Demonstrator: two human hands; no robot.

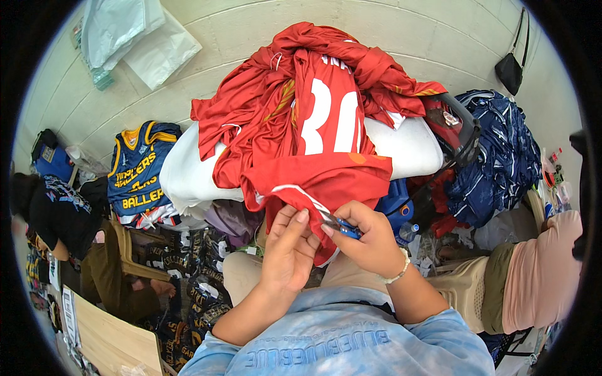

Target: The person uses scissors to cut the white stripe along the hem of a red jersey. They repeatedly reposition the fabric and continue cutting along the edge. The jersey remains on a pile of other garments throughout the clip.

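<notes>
A red jersey [313, 169] with large white figures lies spread before me, its near edge with white trim [300, 189] hanging toward my lap. My left hand [290, 250] has its thumb and fingers closed at that edge, palm partly turned up. Gripped in my right hand [374, 241] are small thread snips [347, 229] with blue and black handles. Their tip is against the white trim, close to my left fingertips. Whether the blades are apart is too small to tell. A beaded bracelet circles my right wrist.
More red jerseys are heaped on a white padded board [407, 149] against the wall. Navy garments [498, 156] are piled at right, and a navy and yellow jersey [141, 169] hangs at left. People sit on both sides. A wooden board [116, 335] is at lower left.
</notes>
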